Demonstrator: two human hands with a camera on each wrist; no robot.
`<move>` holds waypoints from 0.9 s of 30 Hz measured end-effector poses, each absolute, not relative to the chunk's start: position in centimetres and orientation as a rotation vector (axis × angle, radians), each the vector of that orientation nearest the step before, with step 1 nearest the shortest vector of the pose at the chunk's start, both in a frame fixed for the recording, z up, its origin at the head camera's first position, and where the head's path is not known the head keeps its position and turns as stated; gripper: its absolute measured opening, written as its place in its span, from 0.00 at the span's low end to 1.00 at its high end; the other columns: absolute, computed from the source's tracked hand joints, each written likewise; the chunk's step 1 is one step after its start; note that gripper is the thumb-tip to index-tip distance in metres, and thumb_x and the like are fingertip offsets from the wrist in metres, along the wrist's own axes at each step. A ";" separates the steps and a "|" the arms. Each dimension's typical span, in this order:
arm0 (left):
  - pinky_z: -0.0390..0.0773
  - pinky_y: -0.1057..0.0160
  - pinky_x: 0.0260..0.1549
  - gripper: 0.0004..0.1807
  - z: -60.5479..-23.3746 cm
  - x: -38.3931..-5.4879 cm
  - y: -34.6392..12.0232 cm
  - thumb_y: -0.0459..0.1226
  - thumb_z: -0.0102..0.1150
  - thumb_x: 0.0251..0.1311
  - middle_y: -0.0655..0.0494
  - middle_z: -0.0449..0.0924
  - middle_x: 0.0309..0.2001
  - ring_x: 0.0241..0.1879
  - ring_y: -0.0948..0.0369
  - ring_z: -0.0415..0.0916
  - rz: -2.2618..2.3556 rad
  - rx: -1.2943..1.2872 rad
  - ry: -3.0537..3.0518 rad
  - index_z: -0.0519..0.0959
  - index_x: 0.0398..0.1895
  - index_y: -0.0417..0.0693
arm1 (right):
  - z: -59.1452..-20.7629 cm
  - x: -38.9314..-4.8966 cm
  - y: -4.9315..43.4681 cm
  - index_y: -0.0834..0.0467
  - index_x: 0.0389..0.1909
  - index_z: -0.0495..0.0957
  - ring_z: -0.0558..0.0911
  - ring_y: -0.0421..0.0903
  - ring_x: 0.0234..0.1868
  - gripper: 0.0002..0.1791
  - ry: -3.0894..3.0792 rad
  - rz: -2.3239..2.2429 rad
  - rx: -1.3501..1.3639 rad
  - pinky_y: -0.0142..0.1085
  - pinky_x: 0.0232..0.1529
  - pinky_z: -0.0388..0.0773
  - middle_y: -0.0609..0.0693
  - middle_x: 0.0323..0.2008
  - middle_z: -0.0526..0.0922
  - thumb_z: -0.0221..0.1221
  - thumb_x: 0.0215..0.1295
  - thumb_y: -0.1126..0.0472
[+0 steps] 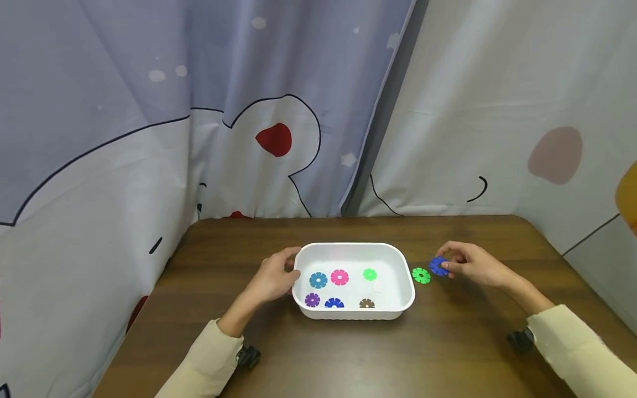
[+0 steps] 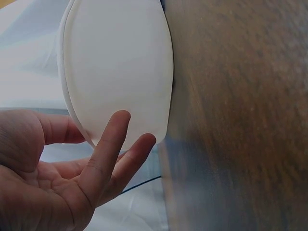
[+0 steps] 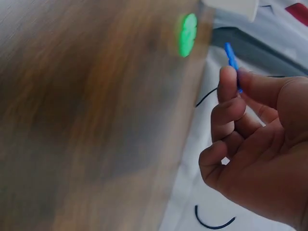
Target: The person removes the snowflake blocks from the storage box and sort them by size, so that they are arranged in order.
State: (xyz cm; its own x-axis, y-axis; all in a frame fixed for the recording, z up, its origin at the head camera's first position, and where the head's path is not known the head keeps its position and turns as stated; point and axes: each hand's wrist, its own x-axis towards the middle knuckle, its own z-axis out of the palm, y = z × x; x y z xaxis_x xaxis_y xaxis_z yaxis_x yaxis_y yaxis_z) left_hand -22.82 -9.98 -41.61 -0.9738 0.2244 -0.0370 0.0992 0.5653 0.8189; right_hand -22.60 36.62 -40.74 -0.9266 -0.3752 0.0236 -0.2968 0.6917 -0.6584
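A white plastic basin [image 1: 348,314] stands on the table with several notched flower-shaped discs in it. Among them are a pink disc [image 1: 340,277], a teal disc [image 1: 318,280], a purple disc [image 1: 312,299] and a brown disc [image 1: 366,303]. My left hand [image 1: 275,276] holds the basin's left end, thumb at the rim and fingers along the outer wall [image 2: 120,62]. To the right of the basin, my right hand [image 1: 470,264] pinches a dark blue disc [image 1: 438,266] between thumb and fingertips, raised off the table in the right wrist view. Just left of it, a green disc [image 1: 421,276] lies on the wood.
The brown wooden table [image 1: 378,359] ends at a back edge just beyond the basin. Behind it hangs a patterned curtain [image 1: 298,166], which also runs along both sides. Dark wrist devices, such as the left one [image 1: 248,357], sit at the sleeve cuffs.
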 end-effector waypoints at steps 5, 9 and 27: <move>0.91 0.58 0.27 0.31 -41.6 -22.6 -10.2 0.27 0.61 0.68 0.31 0.84 0.55 0.37 0.51 0.88 1.388 0.273 2.651 0.71 0.74 0.36 | -41.8 -22.9 37.3 0.62 0.51 0.81 0.70 0.36 0.21 0.10 2.785 -0.986 -0.474 0.29 0.22 0.65 0.49 0.23 0.83 0.64 0.72 0.66; 0.91 0.57 0.26 0.31 -41.6 -22.5 -10.1 0.27 0.61 0.67 0.31 0.84 0.55 0.36 0.52 0.88 1.395 0.284 2.651 0.71 0.74 0.36 | -42.4 -22.9 37.3 0.62 0.50 0.81 0.71 0.37 0.21 0.10 2.758 -0.975 -0.433 0.29 0.22 0.67 0.49 0.23 0.83 0.64 0.71 0.66; 0.91 0.57 0.27 0.31 -41.7 -22.5 -10.2 0.26 0.62 0.67 0.31 0.84 0.56 0.38 0.50 0.88 1.391 0.299 2.642 0.70 0.74 0.36 | -43.7 -23.6 37.6 0.67 0.49 0.77 0.75 0.40 0.23 0.12 2.691 -0.985 -0.450 0.29 0.22 0.68 0.49 0.23 0.81 0.65 0.70 0.68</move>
